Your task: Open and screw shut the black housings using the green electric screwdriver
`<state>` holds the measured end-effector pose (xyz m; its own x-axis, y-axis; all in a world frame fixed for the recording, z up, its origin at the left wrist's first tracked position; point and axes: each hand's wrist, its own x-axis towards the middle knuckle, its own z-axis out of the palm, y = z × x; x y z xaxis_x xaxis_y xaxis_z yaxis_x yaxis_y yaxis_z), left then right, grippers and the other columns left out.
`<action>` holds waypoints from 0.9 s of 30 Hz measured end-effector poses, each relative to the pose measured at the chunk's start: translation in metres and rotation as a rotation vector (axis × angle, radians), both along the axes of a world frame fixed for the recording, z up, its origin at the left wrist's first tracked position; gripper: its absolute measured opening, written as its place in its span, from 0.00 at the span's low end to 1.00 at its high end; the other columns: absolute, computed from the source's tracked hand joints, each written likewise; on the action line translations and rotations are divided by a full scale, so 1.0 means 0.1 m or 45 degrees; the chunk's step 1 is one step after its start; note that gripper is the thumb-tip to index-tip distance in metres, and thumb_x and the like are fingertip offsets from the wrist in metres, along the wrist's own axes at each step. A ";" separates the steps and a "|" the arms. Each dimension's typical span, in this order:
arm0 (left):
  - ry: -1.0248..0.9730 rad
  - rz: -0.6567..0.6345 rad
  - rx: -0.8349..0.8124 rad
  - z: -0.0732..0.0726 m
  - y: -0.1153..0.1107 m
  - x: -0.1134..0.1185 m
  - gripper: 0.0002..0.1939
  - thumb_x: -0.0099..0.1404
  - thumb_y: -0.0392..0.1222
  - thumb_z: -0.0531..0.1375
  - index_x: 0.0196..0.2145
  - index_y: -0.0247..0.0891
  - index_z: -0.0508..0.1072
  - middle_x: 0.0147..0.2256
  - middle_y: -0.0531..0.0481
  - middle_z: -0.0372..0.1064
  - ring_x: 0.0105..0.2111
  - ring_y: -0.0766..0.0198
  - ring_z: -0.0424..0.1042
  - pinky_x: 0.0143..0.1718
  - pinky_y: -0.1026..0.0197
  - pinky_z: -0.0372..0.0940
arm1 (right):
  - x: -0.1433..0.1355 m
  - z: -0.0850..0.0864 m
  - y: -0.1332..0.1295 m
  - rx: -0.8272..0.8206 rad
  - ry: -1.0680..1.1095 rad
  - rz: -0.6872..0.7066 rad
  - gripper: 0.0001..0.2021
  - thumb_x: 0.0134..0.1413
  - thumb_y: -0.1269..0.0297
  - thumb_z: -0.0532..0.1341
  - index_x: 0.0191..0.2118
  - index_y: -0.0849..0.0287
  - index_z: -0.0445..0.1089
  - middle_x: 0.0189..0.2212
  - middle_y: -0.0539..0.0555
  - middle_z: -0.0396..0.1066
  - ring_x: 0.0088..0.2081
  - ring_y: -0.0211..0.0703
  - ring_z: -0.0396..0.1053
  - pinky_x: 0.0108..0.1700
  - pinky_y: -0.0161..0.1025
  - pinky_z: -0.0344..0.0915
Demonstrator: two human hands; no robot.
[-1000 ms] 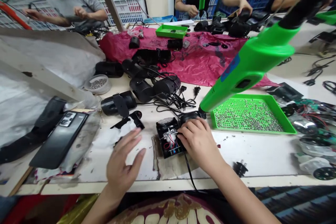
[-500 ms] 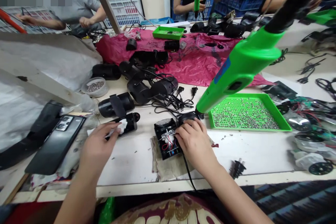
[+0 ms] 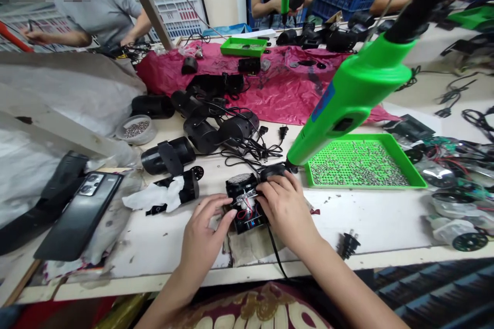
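Note:
An opened black housing (image 3: 241, 223) with red wires and a clear part inside lies in front of me on a piece of cardboard. My right hand (image 3: 287, 211) curls its fingers over the housing's right side, against a round black part (image 3: 272, 170). At the left edge, my left hand (image 3: 206, 234) has thumb and forefinger apart, their tips at the casing; whether they press on it I cannot tell. Above my right hand hangs a green electric screwdriver (image 3: 339, 108), its lower end beside the round part. A crumpled white tissue (image 3: 156, 195) rests over another black housing (image 3: 189, 187).
A green tray (image 3: 419, 182) of small screws stands right of the screwdriver. Black cylindrical units (image 3: 168, 157) and cables lie behind. A phone (image 3: 79, 216) is at left, a plug (image 3: 349, 244) near the front edge. Co-workers sit across the table.
My left hand has let go of the white tissue and moved right to the opened housing. The tissue stays on the other black housing. My right hand keeps its place.

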<state>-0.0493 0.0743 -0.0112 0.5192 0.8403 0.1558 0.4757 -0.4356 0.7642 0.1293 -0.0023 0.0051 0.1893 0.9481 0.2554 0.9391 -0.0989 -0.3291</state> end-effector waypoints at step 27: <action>-0.167 0.003 -0.016 -0.15 -0.01 -0.04 0.12 0.66 0.44 0.58 0.47 0.43 0.72 0.46 0.46 0.70 0.44 0.58 0.73 0.44 0.56 0.71 | -0.10 0.06 -0.39 0.190 0.105 -0.232 0.12 0.64 0.68 0.50 0.48 0.63 0.66 0.42 0.60 0.74 0.43 0.49 0.72 0.44 0.45 0.68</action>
<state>-0.0529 0.0732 -0.0266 0.4931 0.8437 0.2119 0.3721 -0.4248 0.8253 0.1191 -0.0413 0.0116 0.3801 0.8492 0.3667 0.8794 -0.2089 -0.4278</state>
